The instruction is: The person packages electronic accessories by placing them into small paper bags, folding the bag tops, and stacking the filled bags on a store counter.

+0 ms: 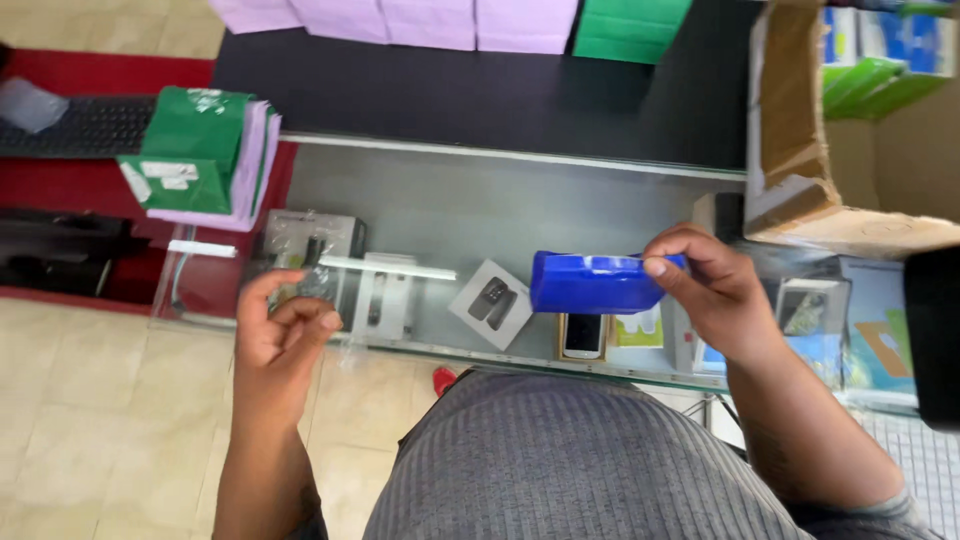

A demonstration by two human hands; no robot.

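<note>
Right hand (715, 290) pinches one end of the blue box (598, 282), held in the air at centre frame above the glass surface (480, 210). Left hand (283, 325), at lower left, is loosely curled and holds nothing. The box appears still sealed in clear film; unwrapping seems not yet begun.
</note>
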